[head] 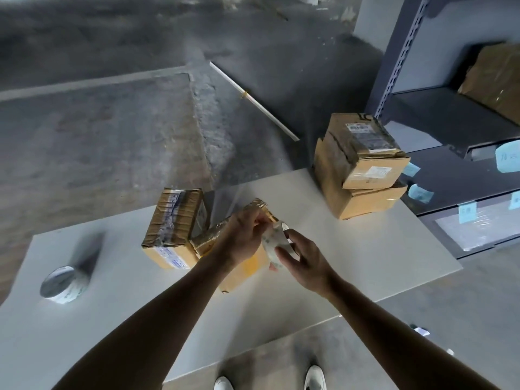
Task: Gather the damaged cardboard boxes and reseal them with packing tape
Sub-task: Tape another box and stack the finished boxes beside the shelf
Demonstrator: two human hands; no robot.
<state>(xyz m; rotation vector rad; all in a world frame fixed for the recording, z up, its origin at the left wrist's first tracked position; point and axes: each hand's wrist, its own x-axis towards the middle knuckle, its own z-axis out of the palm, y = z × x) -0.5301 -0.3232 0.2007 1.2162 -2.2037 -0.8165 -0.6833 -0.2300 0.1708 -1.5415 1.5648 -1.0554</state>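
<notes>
At the centre of the white table (365, 249), the right hand (304, 263) curls round a roll of clear packing tape (274, 243). The left hand (244, 237) pinches the roll's upper edge. Both are over a cardboard box (244, 273). A taped box (174, 229) touches it at ten o'clock. Two stacked boxes (363, 164) stand at two o'clock, and a second tape roll (63, 284) lies at nine.

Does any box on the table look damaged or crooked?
Yes. The top box of the stack at the far right of the table has a torn, crumpled upper face and sits skewed on the lower box. The left box carries wrinkled tape.
</notes>
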